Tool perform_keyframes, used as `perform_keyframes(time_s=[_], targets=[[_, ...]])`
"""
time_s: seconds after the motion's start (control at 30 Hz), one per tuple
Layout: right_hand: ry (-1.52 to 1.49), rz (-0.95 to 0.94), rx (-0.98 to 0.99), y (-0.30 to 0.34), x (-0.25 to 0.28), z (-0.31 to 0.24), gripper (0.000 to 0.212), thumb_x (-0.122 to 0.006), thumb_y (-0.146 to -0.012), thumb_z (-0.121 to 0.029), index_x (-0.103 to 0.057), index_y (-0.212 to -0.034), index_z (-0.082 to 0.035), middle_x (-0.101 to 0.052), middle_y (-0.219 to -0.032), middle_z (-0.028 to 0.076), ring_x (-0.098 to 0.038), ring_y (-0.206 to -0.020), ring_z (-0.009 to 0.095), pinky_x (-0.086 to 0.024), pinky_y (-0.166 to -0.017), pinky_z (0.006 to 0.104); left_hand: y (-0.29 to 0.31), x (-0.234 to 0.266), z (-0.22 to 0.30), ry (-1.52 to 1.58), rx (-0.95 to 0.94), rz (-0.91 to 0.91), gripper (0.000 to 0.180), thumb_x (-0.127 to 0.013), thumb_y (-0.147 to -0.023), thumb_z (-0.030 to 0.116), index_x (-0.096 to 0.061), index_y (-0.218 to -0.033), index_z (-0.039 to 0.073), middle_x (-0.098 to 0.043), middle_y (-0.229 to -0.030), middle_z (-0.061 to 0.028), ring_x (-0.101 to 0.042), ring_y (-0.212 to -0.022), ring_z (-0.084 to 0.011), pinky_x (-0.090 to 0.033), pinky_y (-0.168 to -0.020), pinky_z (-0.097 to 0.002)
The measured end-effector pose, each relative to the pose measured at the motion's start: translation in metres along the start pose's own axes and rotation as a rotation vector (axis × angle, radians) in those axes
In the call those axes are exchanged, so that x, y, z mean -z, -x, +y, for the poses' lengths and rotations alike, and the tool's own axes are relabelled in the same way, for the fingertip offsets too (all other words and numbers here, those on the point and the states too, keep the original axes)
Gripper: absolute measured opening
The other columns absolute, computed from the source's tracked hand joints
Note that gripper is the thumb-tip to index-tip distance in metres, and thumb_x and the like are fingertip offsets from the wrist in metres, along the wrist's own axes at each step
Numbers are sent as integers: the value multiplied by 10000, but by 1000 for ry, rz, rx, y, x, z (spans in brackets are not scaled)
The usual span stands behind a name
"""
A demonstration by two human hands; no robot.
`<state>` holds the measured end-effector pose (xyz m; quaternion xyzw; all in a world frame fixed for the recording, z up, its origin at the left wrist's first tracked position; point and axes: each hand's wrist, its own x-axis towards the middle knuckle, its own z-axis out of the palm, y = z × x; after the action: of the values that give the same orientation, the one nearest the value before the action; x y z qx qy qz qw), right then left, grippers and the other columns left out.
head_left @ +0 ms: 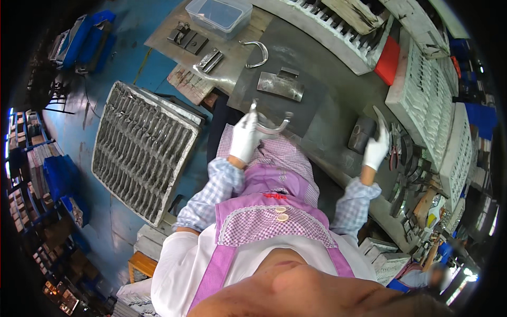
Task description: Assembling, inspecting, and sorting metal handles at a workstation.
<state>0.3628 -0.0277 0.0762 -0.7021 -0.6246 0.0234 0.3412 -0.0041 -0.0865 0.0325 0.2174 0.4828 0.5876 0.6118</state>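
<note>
My left hand (244, 138), in a white glove, is closed around one end of a curved, shiny metal handle (274, 128). The C-shaped piece is held over my lap at the bench's front edge. My right hand (376, 148), also gloved, is over the right of the bench with its fingers stretched out and no object visible in them. Beside it stands a dark cylindrical block (362, 134), and red-handled pliers (394, 150) lie on its other side. Ahead of my left hand sits a curved metal plate fixture (280, 86). Another curved handle (257, 54) lies farther back.
A clear plastic bin (221, 15), a dark metal block (187, 39) and a small metal fixture (210, 60) occupy the bench's far left. White trays of metal parts (425, 98) line the back right, near a red piece (387, 61). A large slotted tray (142, 153) stands at my left.
</note>
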Motion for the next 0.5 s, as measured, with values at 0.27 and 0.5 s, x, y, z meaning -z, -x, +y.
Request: perform_keyframes(time_s=[0.27, 0.5], targets=[[-105, -274, -383, 44, -1, 40, 334, -838, -767, -194, -702, -999, 4, -691, -753, 60, -638, -643, 213, -515, -642, 358, -17, -3, 55, -906, -518, -462, 199, -627, -972, 172, -655, -1095, 19, -709, -893, -150, -717, -847, -284, -567, -743, -340], [-1252, -442, -206, -23, 89, -176, 214, -613, -924, -54, -636, -1123, 19, -551, -727, 13, -445, -493, 75, -344, -477, 239, -58, -13, 28, -1413, -549, -727, 230, -577, -871, 51, -622, -1094, 86, -673, -978, -117, -666, -924, -343, -541, -802, -437]])
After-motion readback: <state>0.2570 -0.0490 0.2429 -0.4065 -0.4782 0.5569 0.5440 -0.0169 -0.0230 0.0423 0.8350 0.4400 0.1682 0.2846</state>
